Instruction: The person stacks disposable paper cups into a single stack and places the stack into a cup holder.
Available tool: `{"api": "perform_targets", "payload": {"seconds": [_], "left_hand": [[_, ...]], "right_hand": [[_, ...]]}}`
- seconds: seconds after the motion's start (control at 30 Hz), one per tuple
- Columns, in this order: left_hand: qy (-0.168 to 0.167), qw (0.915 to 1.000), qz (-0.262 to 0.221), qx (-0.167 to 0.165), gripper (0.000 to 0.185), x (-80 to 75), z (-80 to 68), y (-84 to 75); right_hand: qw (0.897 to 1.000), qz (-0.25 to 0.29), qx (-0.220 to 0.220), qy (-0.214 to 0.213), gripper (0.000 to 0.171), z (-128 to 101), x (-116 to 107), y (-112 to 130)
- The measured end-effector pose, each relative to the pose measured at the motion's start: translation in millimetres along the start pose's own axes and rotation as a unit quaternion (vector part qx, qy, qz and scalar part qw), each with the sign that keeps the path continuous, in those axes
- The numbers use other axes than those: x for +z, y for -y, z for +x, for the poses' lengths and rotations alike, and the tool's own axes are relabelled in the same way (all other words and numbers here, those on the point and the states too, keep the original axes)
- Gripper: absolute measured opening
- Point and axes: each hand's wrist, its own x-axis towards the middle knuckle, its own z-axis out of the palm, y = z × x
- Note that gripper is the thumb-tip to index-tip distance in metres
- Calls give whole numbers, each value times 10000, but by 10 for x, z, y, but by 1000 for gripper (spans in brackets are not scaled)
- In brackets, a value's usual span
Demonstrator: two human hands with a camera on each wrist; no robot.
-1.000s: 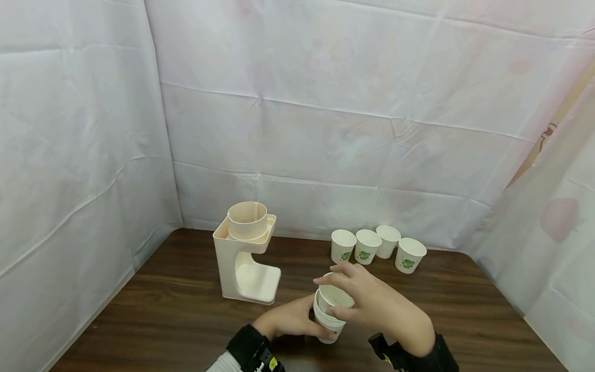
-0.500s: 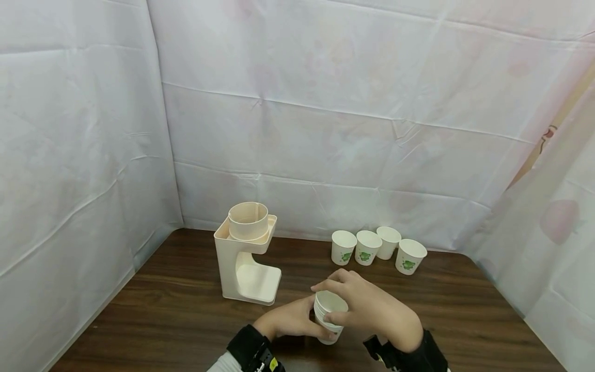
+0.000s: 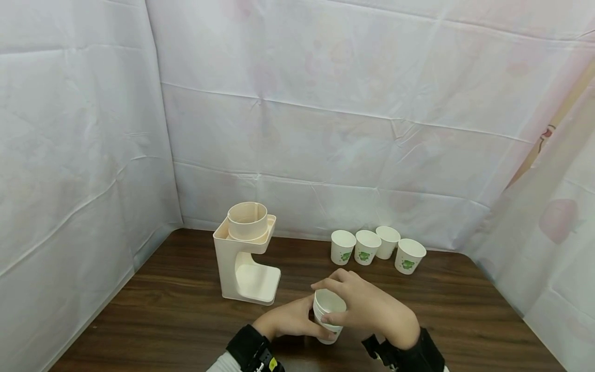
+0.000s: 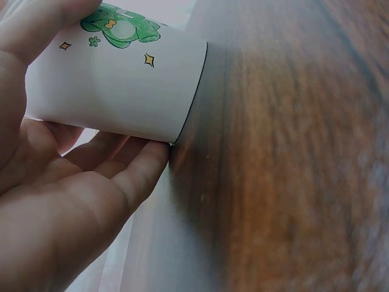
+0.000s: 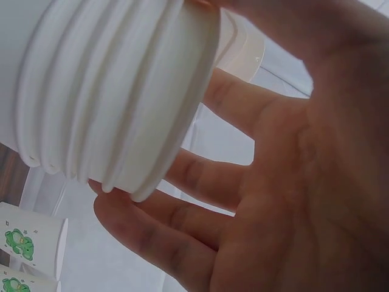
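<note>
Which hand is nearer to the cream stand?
Left. The left hand grips the cup stack just right of the stand, on the person's side of it; the right hand, at the stack's top, is farther right.

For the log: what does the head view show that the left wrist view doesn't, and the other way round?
Only the head view: the right hand, the cream stand, four separate cups.

Only the left wrist view: readable yellow stars and a bow on the held stack of cups.

Both: that stack, the left hand, the brown table.
</note>
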Motion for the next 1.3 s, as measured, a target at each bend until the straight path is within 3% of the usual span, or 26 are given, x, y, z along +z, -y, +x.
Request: {"api": "perform_targets", "payload": {"seconds": [0.67,0.8,1.1,1.3], "left_hand": [[-127,9999,47,26,70,15,-3,2],[-198,9997,75,77,71,18,3,9],[-166,9997,45,148,69,12,25,30],[-215,9996,106,129,71,14,20,29]], "right_hand": [[9988,259,339,237,53,-37,-58,-47],[9983,293,454,216,56,-61,-98,-63],[9997,120,202,-3,61,-132,-223,-126],[9990,188,414,-17,59,-188,-294,-158]]}}
